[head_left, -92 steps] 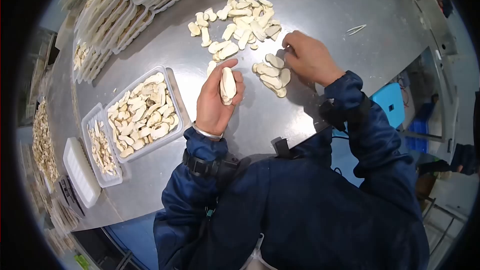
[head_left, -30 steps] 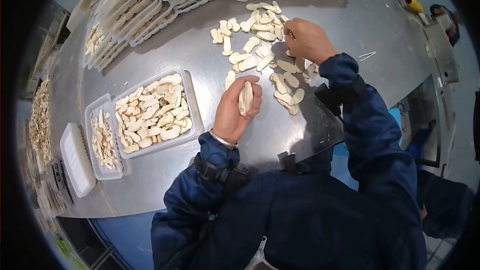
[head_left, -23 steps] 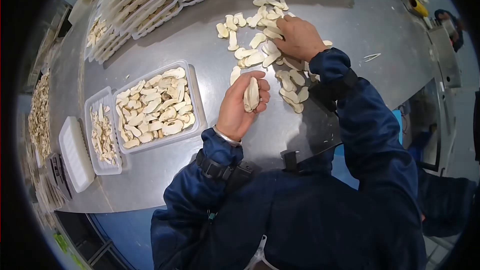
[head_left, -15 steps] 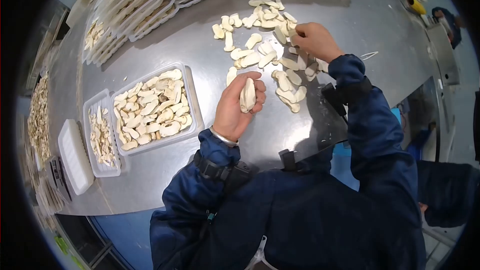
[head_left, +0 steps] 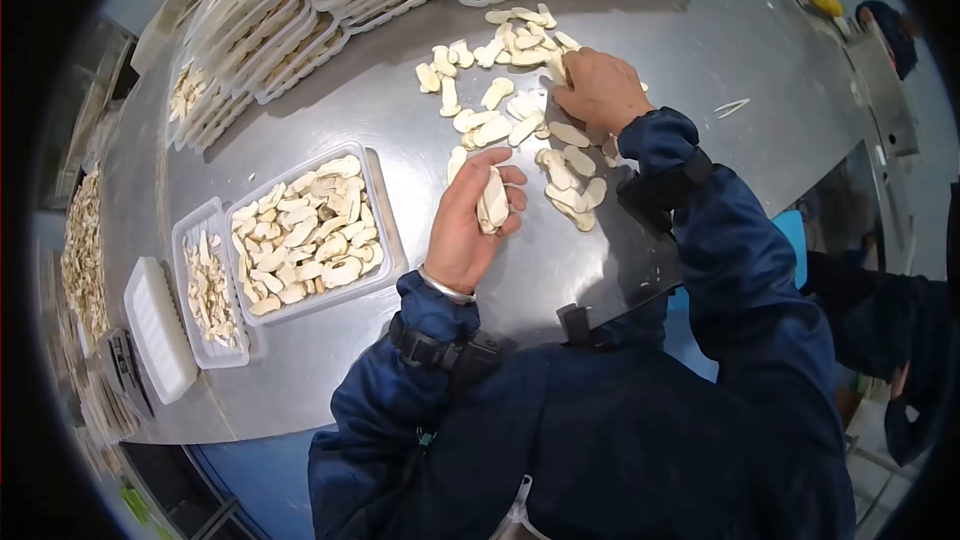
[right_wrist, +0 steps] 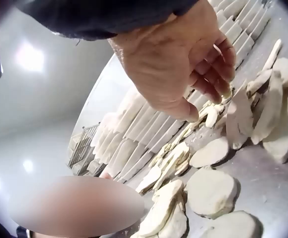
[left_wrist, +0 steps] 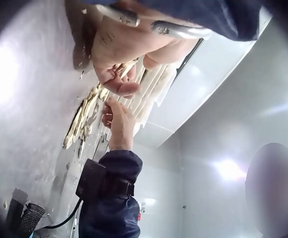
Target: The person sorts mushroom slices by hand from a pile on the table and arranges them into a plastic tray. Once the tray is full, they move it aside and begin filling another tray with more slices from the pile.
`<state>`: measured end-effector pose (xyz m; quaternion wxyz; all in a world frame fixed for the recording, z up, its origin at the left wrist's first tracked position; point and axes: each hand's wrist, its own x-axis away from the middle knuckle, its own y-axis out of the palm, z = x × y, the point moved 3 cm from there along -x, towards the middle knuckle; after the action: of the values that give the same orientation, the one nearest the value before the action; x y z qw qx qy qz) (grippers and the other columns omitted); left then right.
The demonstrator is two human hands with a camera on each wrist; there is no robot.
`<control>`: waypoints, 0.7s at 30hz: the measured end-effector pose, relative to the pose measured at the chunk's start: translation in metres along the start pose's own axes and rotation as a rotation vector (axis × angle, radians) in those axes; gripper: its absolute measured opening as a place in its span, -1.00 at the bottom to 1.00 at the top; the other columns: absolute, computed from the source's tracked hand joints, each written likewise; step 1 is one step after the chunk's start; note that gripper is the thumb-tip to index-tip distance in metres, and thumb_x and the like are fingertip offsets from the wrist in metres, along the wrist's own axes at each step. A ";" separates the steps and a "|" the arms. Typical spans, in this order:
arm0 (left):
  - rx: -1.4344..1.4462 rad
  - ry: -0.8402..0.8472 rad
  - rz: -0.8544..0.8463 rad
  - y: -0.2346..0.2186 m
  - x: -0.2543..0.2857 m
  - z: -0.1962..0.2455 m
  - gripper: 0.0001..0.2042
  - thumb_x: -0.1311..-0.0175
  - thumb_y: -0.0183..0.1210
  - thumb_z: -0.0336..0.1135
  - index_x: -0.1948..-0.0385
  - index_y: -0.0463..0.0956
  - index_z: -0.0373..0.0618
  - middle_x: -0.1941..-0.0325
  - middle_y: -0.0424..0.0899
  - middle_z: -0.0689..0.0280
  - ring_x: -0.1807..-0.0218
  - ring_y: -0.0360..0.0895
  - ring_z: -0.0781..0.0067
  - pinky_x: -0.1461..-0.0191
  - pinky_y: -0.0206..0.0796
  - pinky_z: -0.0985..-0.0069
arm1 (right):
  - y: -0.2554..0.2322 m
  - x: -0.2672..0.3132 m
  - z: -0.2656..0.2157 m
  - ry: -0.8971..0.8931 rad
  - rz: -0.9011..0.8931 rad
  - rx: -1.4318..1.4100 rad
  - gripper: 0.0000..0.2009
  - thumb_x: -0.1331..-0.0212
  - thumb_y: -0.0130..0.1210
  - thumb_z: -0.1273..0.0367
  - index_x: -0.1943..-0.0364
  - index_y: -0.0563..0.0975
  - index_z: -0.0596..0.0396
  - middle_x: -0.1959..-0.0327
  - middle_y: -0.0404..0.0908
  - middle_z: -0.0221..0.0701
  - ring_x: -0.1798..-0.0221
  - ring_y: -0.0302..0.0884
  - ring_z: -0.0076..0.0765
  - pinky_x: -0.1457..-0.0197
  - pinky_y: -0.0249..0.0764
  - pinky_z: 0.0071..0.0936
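Palm up, my left hand holds a few pale mushroom slices against its curled fingers in the head view. My right hand is palm down over the right side of a loose pile of mushroom slices. In the right wrist view the right hand has loosely bent fingers with nothing seen between them, just above the slices. A smaller group of slices lies between the hands. The left wrist view shows the left hand near the right hand.
A large clear tray full of slices stands at the left, beside a narrower tray of small pieces. A white ribbed tray lies farther left. Stacked filled trays line the back. White tweezers lie at the right.
My right hand has gone from beside the small group to the larger pile, shifting back and forth over its right side. The left hand keeps holding its slices. The head view has shifted.
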<state>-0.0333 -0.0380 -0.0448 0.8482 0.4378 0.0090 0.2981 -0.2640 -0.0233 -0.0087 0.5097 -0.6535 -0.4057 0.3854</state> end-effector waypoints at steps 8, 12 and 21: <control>0.008 -0.032 -0.068 -0.009 -0.001 -0.005 -0.72 -0.49 -0.08 -0.21 -0.05 0.39 -0.17 0.28 0.52 0.30 0.43 0.38 0.59 0.48 0.14 0.68 | -0.018 0.019 0.004 -0.031 0.049 -0.182 -0.82 -0.06 0.14 0.34 0.39 0.52 0.20 0.39 0.56 -0.22 0.31 0.53 -0.09 0.21 0.41 -0.25; 0.063 -0.141 0.006 0.004 0.002 -0.002 -0.62 -0.52 -0.17 -0.13 -0.15 0.34 -0.21 0.21 0.56 0.24 0.40 0.43 0.57 0.46 0.23 0.67 | -0.044 0.043 -0.036 -0.224 -0.224 -0.635 -0.80 -0.12 0.19 0.32 0.34 0.53 0.19 0.46 0.51 -0.44 0.38 0.37 -0.52 0.27 0.37 -0.50; -0.045 -0.154 -0.162 0.002 0.001 -0.003 -0.58 -0.53 -0.17 -0.15 -0.24 0.27 -0.26 0.14 0.53 0.18 0.39 0.39 0.60 0.51 0.23 0.76 | -0.025 -0.023 0.009 -0.198 0.151 0.012 -0.71 -0.09 0.06 0.42 0.08 0.61 0.02 0.09 0.56 -0.20 -0.02 0.44 0.01 -0.07 0.42 -0.18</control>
<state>-0.0345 -0.0346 -0.0455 0.8772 0.4382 -0.0277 0.1942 -0.2842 -0.0377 0.0159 0.4406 -0.6378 -0.4017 0.4876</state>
